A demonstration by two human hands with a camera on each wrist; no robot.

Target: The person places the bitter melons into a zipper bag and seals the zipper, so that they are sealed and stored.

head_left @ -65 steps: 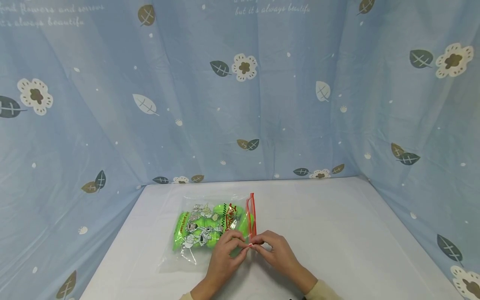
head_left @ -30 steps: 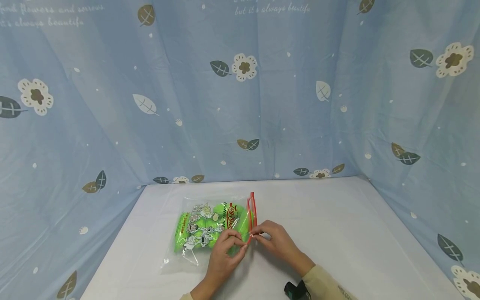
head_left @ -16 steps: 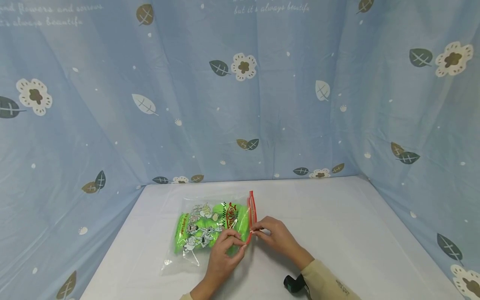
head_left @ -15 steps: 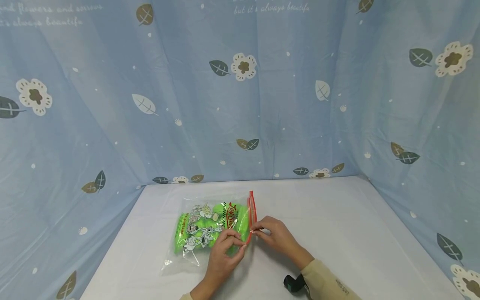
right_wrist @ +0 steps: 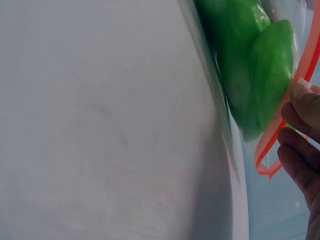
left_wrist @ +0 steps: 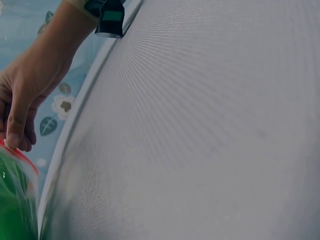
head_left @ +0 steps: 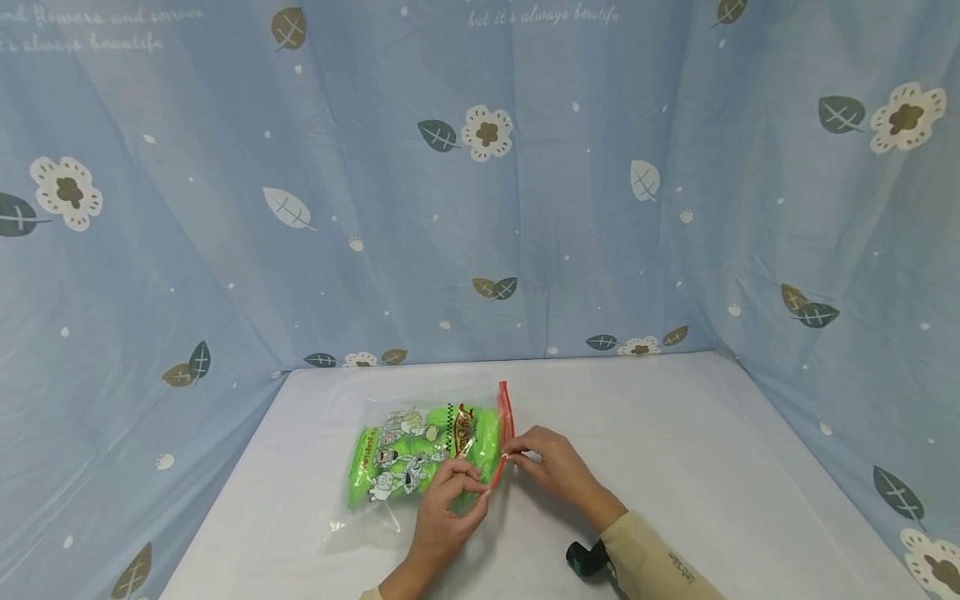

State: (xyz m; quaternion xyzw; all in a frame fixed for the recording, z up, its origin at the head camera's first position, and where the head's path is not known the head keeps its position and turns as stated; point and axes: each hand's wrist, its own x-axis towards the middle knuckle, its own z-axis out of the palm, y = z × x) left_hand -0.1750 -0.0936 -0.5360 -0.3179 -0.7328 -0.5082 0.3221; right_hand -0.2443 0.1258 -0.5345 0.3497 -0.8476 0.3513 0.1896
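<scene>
A clear zip bag (head_left: 401, 508) lies on the table, with bright green rounded things (right_wrist: 270, 75) inside and cartoon figures and lettering over the green. A red zip strip (head_left: 507, 414) runs along its right edge. My left hand (head_left: 444, 510) pinches the near end of this strip between thumb and fingers. Farther along it, my right hand (head_left: 555, 467) pinches the small white zip slider (head_left: 506, 456); the slider (right_wrist: 303, 82) also shows in the right wrist view. From the left wrist, my right hand (left_wrist: 32, 85) appears above the bag's red edge.
The table (head_left: 637, 433) has a white cover. Blue patterned cloth (head_left: 585, 233) hangs behind it and along both sides. A black wrist camera (head_left: 587, 559) sits by my right sleeve (head_left: 652, 554).
My right hand has moved away from me along the red strip with the slider, apart from my left hand, which stays at the near end. The strip's two edges lie closer together.
</scene>
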